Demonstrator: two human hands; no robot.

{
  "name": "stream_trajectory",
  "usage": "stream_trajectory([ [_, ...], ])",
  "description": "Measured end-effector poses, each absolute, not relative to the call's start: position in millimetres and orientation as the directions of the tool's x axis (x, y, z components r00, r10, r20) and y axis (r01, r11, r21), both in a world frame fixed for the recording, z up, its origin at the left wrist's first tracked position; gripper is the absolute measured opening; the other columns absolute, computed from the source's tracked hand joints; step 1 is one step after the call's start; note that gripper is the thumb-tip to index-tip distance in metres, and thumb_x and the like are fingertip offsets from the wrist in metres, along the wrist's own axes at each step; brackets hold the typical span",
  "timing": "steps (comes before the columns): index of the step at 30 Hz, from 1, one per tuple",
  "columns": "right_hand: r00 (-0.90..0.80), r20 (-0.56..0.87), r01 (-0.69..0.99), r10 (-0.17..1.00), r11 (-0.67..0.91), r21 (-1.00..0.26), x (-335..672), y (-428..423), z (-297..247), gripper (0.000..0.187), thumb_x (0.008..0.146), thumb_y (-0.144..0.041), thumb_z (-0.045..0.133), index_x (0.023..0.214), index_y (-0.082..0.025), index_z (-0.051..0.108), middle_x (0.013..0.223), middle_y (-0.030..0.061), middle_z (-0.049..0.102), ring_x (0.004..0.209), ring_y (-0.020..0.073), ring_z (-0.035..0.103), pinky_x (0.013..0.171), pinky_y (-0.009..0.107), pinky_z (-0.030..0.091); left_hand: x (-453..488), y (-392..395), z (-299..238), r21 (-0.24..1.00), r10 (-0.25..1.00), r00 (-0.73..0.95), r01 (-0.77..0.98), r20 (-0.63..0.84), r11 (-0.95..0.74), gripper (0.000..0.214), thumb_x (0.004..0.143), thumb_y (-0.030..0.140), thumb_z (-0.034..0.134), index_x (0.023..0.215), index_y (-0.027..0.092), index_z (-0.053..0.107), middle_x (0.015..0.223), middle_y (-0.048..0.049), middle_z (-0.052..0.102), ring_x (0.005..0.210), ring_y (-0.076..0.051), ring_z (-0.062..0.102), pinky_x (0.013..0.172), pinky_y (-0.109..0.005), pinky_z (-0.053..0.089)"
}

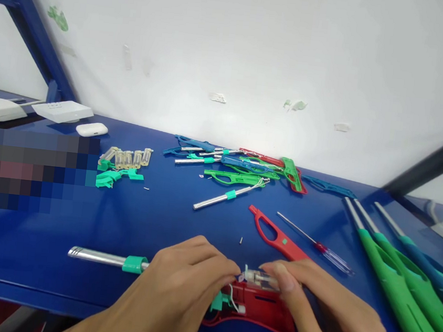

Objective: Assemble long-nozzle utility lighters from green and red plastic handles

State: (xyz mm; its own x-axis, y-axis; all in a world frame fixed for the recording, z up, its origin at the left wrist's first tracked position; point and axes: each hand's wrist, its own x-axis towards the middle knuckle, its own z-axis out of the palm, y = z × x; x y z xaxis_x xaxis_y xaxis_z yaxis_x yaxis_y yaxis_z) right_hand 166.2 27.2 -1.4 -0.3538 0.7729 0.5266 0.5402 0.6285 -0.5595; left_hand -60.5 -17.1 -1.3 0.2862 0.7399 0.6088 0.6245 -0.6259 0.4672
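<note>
A half-built red lighter body (262, 310) lies near the front edge of the blue table (79, 235). Its metal tube (97, 256) with a teal collar sticks out to the left. My left hand (176, 293) is curled over the body's left end, fingers closed on it. My right hand (320, 314) pinches a small clear part (259, 278) on top of the body. A loose red handle shell (273, 235) lies just behind my right hand.
A red-handled screwdriver (316, 244) lies right of the shell. Three finished long lighters, two green (398, 290) and one blue (428, 267), lie at the right. Loose shells and tubes (240, 170) are heaped at the back; small clear tanks (127, 159) and teal parts sit left.
</note>
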Motion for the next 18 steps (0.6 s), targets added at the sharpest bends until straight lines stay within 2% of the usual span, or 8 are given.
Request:
stream_trajectory([
  [9,-0.416,0.537,0.545,0.734,0.674,-0.499,167.5,27.7,-2.6,0.015,0.096,-0.027,0.065,0.096,-0.029,0.081,0.093,-0.0023,0.083,0.079,0.0153,0.080,0.074,0.015,0.063,-59.5,-17.7,1.4,0.481,0.760,0.265,0.641,0.593,-0.598,0.026,0.102,0.004,0.048,0.101,0.017,0.070,0.090,-0.0004,0.079,0.076,-0.013,0.072,0.073,-0.023,0.057],
  [13,-0.399,0.614,0.538,0.681,0.716,-0.444,170.1,29.3,-0.4,0.023,0.097,-0.019,0.061,0.093,-0.026,0.082,0.091,0.0002,0.083,0.077,0.0152,0.080,0.074,0.016,0.063,-58.2,-18.1,0.3,0.494,0.758,0.245,0.630,0.605,-0.599,0.023,0.099,0.003,0.053,0.106,0.018,0.069,0.093,0.0015,0.078,0.076,-0.012,0.070,0.073,-0.020,0.055],
  [18,-0.518,0.549,0.509,0.656,0.752,-0.418,171.4,31.1,2.6,0.023,0.093,-0.012,0.064,0.098,-0.025,0.082,0.095,0.0009,0.083,0.081,0.0163,0.081,0.078,0.016,0.064,-58.0,-17.8,-2.6,0.506,0.767,0.235,0.632,0.597,-0.587,0.022,0.099,0.003,0.056,0.108,0.019,0.068,0.092,0.0031,0.076,0.075,-0.011,0.068,0.073,-0.020,0.054],
])
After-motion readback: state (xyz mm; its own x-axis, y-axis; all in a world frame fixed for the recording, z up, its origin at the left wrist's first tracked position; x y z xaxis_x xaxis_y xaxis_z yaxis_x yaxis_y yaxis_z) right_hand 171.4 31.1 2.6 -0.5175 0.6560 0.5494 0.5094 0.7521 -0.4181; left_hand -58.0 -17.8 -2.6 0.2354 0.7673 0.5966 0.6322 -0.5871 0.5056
